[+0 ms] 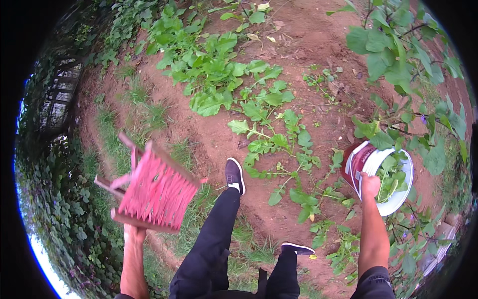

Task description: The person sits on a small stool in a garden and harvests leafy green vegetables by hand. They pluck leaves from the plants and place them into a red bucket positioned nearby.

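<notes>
A small wooden stool with a pink woven-strip seat (158, 188) is held tilted off the ground at the left, its legs pointing left. My left hand (135, 232) grips its lower wooden rail, and the fingers are hidden behind it. On the right, my right hand (370, 185) is closed on the near side of a red and white plastic bucket (353, 164), at its rim or handle; I cannot tell which. The bucket leans with its mouth to the right. Picked green leaves (392, 177) lie inside, and its outside bears writing.
Leafy vegetable plants (214, 67) run across the reddish soil (201, 138) ahead, reaching close to my feet. Eggplant-like branches (396, 48) overhang the bucket. Grass (138, 104) grows at left, beside dense vines (71, 213) and a fence-like lattice (61, 89). My legs are mid-stride.
</notes>
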The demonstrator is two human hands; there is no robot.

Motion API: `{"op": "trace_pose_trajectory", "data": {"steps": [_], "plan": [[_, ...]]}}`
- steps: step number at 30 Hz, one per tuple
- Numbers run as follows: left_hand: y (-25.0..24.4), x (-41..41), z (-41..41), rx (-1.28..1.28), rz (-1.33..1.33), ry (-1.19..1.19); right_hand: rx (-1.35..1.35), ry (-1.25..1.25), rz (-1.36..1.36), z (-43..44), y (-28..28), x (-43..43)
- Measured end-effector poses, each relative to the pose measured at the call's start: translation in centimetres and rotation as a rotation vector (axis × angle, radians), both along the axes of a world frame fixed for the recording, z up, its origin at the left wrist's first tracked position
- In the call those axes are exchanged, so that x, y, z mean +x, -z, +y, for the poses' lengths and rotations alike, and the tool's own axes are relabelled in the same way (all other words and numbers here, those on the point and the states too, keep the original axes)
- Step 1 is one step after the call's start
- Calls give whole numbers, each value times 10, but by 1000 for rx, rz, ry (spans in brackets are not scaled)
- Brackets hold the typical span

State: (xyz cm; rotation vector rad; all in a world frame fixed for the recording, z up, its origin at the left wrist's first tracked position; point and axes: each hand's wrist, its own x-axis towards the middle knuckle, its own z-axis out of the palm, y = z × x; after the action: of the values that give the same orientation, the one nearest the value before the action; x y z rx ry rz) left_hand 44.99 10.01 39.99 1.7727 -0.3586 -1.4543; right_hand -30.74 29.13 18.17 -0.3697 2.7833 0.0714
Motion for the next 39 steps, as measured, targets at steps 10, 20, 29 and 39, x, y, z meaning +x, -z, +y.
{"op": "trace_pose_trajectory", "data": {"steps": [10,20,29,39], "plan": [[1,-179,-88,85,297,-108,117,74,15,-14,-9,1],[12,-261,-94,441,371,-75,84,109,43,-5,8,-9],[-13,-159,-129,226,168,-136,172,105,1,-18,-1,-7],[-85,-64,-148,101,-125,-271,136,77,-23,-4,3,-7]]}}
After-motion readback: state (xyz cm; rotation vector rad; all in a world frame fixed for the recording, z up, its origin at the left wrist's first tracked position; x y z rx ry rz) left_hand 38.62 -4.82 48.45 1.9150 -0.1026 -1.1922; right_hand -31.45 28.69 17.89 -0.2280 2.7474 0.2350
